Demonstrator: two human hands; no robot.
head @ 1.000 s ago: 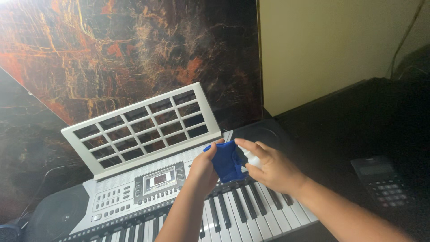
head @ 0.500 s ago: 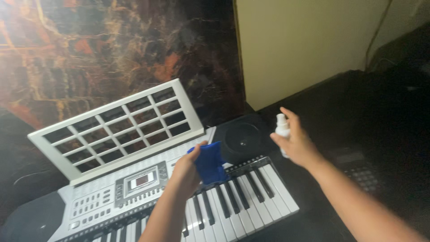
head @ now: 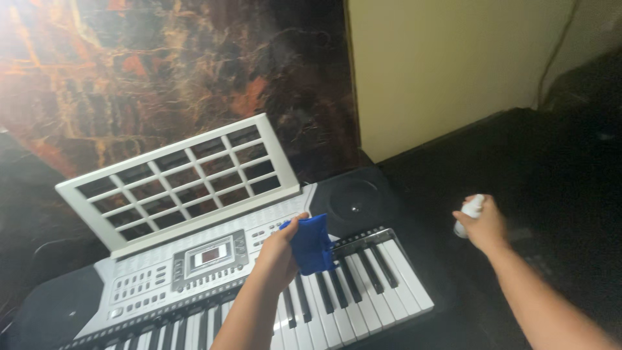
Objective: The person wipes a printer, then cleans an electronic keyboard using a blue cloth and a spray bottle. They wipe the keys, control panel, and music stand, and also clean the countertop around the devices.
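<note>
A silver-and-black electronic keyboard with glossy white and black keys (head: 214, 285) lies across a dark surface, seen from above; at the left of its top edge a white plastic lattice music stand (head: 178, 181) tilts back toward a wall of polished marble veined in rust and black (head: 162, 71); a small grey display panel (head: 208, 256) sits in the keyboard's silver control strip, just below the stand; right of that panel the person's left hand (head: 278, 253) is closed on a folded, soft-looking blue cloth (head: 312, 245), thumb on its upper edge, the cloth hanging from the fingers over the black keys near the keyboard's right end; whether it touches the keys cannot be told; a round black speaker grille (head: 353, 198) fills the keyboard's upper right corner, just beyond the cloth; behind it stands a smooth, matt pale yellow panel (head: 453, 65); well off the keyboard's right end, above the black tabletop (head: 518, 149), the right hand (head: 483, 223) is wrapped around a small white plastic spray bottle (head: 468, 214), its nozzle end poking out above the knuckles, its base hidden in the fist.
</note>
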